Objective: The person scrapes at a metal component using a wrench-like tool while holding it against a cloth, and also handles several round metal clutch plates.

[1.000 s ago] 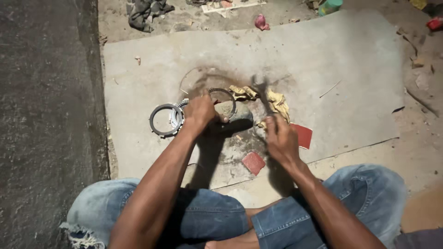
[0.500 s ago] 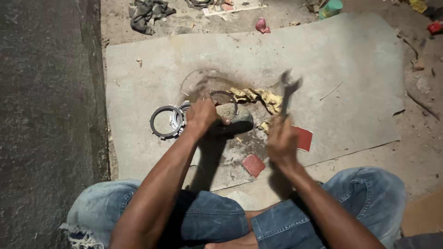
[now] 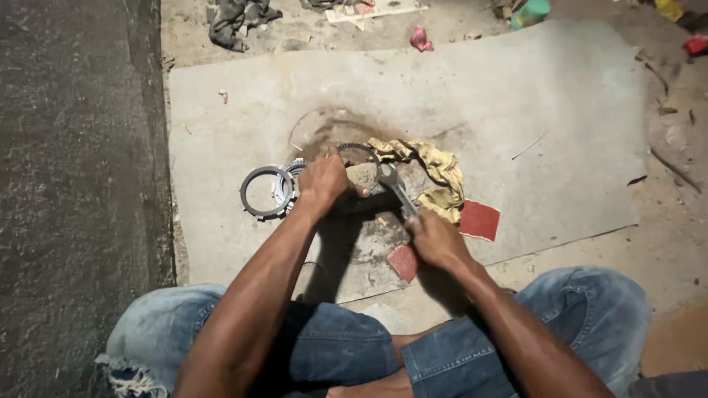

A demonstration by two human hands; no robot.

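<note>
My left hand point(image 3: 323, 181) grips a thin metal ring point(image 3: 357, 150) and presses it down on a grey stone point(image 3: 364, 177) on a pale floor sheet point(image 3: 516, 110). A metal wrench point(image 3: 393, 187) is gripped in my right hand point(image 3: 434, 239), its head down on the ring at the stone. To the left lies a dark toothed ring point(image 3: 261, 192) beside a few stacked lighter rings point(image 3: 283, 186). A crumpled yellow rag point(image 3: 435, 174) sits right of the stone.
Two red sandpaper pieces point(image 3: 479, 220) lie near my right hand. My knees in blue jeans point(image 3: 590, 309) frame the bottom. A dark rough surface point(image 3: 74, 184) runs along the left. Rags and litter point(image 3: 234, 19) lie at the top edge.
My right hand swung the wrench down from a raised position to strike the ring on the stone. My left hand stayed put.
</note>
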